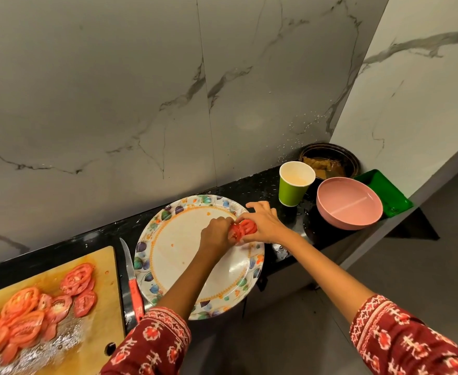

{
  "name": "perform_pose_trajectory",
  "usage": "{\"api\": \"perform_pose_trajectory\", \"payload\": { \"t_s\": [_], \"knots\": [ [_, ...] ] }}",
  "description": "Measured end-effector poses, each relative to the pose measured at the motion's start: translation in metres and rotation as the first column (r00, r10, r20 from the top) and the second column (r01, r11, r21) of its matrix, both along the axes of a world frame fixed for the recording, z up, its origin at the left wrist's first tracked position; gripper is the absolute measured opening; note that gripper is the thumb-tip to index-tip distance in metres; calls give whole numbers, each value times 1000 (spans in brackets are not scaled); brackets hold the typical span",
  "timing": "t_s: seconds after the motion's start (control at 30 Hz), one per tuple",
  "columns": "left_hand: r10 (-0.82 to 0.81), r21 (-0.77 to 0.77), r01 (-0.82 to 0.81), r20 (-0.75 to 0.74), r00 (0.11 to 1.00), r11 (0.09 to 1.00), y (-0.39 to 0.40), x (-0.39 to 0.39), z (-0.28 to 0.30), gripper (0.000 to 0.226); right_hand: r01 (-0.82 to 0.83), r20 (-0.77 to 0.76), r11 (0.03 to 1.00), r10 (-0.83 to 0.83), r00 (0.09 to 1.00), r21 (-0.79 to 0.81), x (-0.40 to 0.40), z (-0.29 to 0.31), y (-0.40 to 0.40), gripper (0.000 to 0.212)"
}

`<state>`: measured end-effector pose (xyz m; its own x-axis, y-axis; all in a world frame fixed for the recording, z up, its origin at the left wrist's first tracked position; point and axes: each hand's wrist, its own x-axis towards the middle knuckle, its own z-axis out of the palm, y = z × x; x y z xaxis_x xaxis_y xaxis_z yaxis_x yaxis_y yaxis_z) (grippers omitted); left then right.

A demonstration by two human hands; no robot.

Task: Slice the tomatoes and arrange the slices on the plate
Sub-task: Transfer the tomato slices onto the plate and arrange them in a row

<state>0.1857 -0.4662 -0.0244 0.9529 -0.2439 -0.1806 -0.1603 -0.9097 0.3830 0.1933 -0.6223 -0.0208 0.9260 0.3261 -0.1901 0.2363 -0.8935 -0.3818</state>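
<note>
My kitchen wall (114,90) is all big grey marble-look slabs with dark veins, with thin seams running down between them. On my right a paler wall (425,104) with the same veining juts out at an angle. The bench (60,247) is black speckled stone, running along the wall's foot. Past its near edge there's plain grey floor (330,320). Light's soft and kinda dim.

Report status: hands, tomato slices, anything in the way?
Left hand and right hand both grip tomato slices over the plate. More slices wait on the cutting board. Nothing in the way.
</note>
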Motion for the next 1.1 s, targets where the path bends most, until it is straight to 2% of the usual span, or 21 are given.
{"api": "perform_pose_trajectory", "payload": {
  "t_s": [0.27, 0.43, 0.57, 0.63, 0.73, 0.83, 0.97, 1.03, 1.1],
  "knots": [
    [68, -70, -72, -54, 996, 995, 3, 6, 1, 44, 149, 9, 980, -152, 988, 130, 7, 4, -14, 57],
    [-43, -19, 40, -129, 991, 999, 5, 7, 4, 70, 181, -2, 969, -183, 983, 169, 7, 3, -17, 53],
    [-44, -17, 42, -158, 986, 999, 6, 5, 3, 81, 196, -7, 959, -199, 980, 203, 4, 3, -19, 47],
    [-11, -73, 2, -133, 991, 997, 10, 1, 0, 74, 191, 26, 956, -202, 979, 223, 2, 5, -18, 35],
    [130, -260, -136, -41, 991, 956, 25, -4, -6, 50, 163, 84, 965, -184, 979, 207, -3, 9, -10, 19],
    [184, -341, -164, 25, 983, 926, 34, -6, -10, 30, 102, 100, 993, -108, 989, 62, -5, 11, 7, 24],
    [101, -352, -98, -9, 995, 931, 34, -12, -15, 24, 82, 111, 990, -69, 991, -119, -4, 9, 26, 35],
    [112, -368, -105, -3, 994, 924, 34, -13, -17, 22, 93, 103, 992, -83, 991, -88, -3, 7, 30, 32],
    [128, -374, -120, -2, 992, 919, 35, -11, -17, 19, 120, 41, 993, -120, 992, 7, -2, 9, 30, 28]
  ]
}}
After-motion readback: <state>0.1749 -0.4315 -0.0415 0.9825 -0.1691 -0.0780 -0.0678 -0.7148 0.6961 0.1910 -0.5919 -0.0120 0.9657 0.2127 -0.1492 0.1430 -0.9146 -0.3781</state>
